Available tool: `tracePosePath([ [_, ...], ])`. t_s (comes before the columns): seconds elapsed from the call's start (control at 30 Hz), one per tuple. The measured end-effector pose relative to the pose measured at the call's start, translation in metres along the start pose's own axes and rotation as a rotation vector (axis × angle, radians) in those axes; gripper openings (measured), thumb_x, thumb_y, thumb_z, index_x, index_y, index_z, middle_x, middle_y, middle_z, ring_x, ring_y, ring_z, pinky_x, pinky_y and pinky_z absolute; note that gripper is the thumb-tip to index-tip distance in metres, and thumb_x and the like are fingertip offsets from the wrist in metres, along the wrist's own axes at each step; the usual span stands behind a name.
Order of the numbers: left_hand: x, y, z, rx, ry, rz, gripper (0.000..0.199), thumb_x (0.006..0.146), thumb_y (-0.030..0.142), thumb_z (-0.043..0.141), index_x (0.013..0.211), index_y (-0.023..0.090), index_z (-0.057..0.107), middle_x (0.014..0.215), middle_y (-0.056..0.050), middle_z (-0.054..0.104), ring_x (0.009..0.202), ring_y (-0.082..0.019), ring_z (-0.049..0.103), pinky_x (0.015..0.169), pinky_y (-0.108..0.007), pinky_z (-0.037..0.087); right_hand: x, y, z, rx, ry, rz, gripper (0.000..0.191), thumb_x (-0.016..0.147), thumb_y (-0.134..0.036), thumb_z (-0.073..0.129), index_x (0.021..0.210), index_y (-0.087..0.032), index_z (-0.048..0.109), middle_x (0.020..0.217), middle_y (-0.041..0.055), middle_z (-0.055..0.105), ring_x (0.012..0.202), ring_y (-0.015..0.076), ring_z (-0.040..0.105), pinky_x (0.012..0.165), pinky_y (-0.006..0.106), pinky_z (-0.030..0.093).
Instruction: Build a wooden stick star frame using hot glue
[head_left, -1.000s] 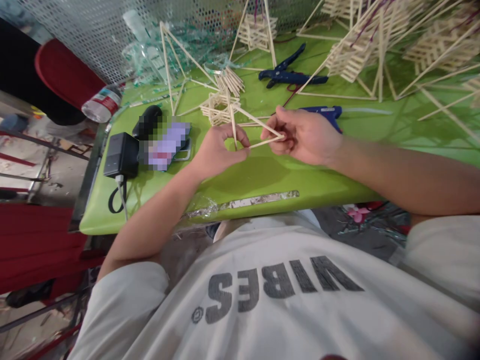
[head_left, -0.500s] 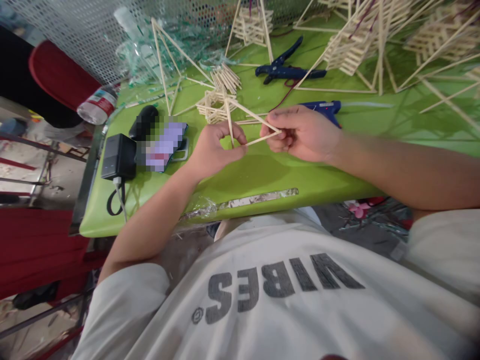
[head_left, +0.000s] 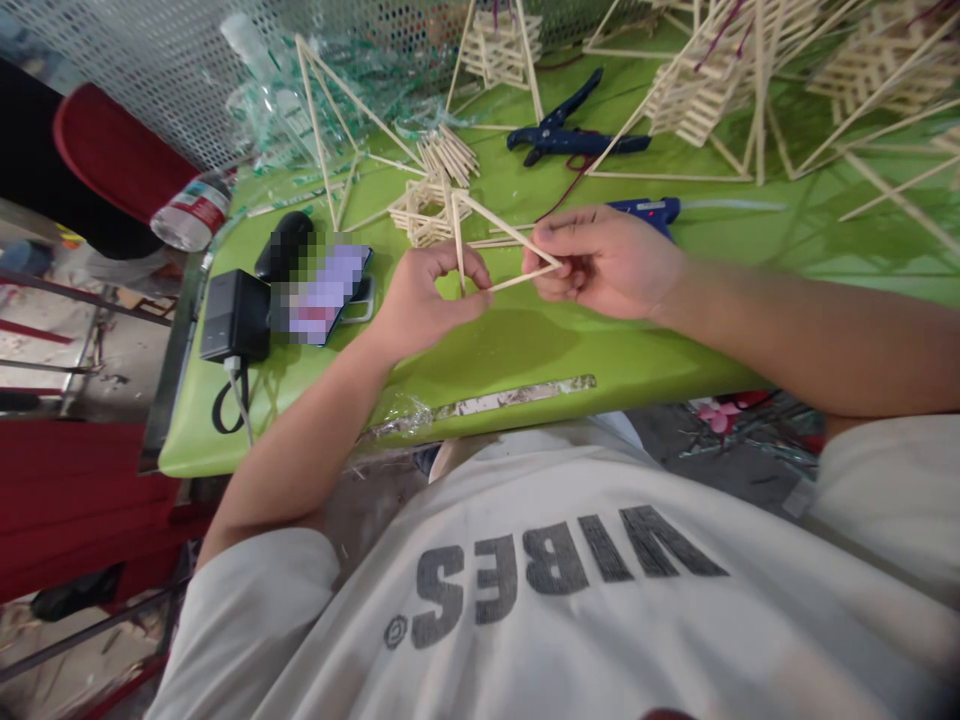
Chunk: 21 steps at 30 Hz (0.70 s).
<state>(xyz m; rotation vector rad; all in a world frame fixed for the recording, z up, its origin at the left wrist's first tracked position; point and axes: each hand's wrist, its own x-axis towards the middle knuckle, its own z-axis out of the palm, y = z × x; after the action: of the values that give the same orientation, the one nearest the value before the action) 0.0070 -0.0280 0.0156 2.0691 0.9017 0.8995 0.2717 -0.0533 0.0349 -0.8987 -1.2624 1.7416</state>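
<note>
Between my hands is a triangle of thin wooden sticks (head_left: 504,222), raised above the green table (head_left: 525,345). My left hand (head_left: 431,300) pinches its lower left corner between thumb and fingers. At the right corner, where two sticks meet, my right hand (head_left: 604,262) has its fingers closed on the frame. Just behind my right hand lies a blue glue gun (head_left: 646,211) with a clear glue stick in its back. Beyond the triangle sit a small stacked-stick piece (head_left: 420,215) and a bundle of short sticks (head_left: 450,158).
Blue cutters (head_left: 574,138) lie farther back. Stick structures (head_left: 701,100) fill the back right, and a triangular stick frame (head_left: 322,125) stands back left. At left are a phone (head_left: 330,295), a black power bank (head_left: 234,315) with a cable, a black case (head_left: 285,245) and a plastic bottle (head_left: 193,212).
The view has shifted very slightly. Both hands keep their hold on the stick triangle, with hardly any movement.
</note>
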Motion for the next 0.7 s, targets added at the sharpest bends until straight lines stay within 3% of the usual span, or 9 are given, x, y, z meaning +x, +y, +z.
tracePosePath([
  [0.23,0.0000,-0.0028,-0.0006,0.000,-0.011,0.005,0.012,0.088,0.029,0.092,0.091,0.026,0.081,0.106,-0.006,0.085,0.105,-0.025,0.079,0.113,-0.048,0.063,0.0000,-0.0003,-0.0009,0.056,-0.061,-0.026,0.028,0.104,-0.020,0.073,0.077,-0.016,0.074,0.074,0.0018,0.055,0.060,0.0099,0.031,0.053,0.025,0.026],
  [0.37,0.0001,-0.0051,-0.0008,-0.022,-0.004,0.046,0.014,0.088,0.033,0.091,0.090,0.025,0.081,0.103,-0.005,0.085,0.101,-0.025,0.079,0.108,-0.046,0.063,0.0017,0.0001,-0.0033,0.063,-0.092,-0.013,0.027,0.102,-0.024,0.079,0.077,-0.016,0.073,0.072,0.0007,0.053,0.058,0.0087,0.032,0.052,0.025,0.028],
  [0.6,0.0010,-0.0051,0.0015,-0.046,0.012,0.049,0.018,0.087,0.038,0.093,0.089,0.025,0.080,0.098,-0.004,0.084,0.097,-0.023,0.077,0.102,-0.044,0.061,0.0052,0.0039,-0.0083,0.059,-0.069,-0.020,0.025,0.103,-0.033,0.079,0.085,-0.016,0.073,0.069,-0.0008,0.051,0.058,0.0098,0.035,0.051,0.028,0.025],
  [0.7,0.0018,-0.0041,-0.0025,-0.048,0.043,0.043,0.021,0.086,0.040,0.094,0.088,0.025,0.079,0.096,-0.004,0.083,0.096,-0.023,0.075,0.100,-0.046,0.060,0.0076,0.0063,-0.0099,0.032,0.030,-0.041,0.029,0.107,-0.039,0.076,0.088,-0.017,0.075,0.068,-0.0014,0.049,0.059,0.0107,0.035,0.052,0.028,0.023],
])
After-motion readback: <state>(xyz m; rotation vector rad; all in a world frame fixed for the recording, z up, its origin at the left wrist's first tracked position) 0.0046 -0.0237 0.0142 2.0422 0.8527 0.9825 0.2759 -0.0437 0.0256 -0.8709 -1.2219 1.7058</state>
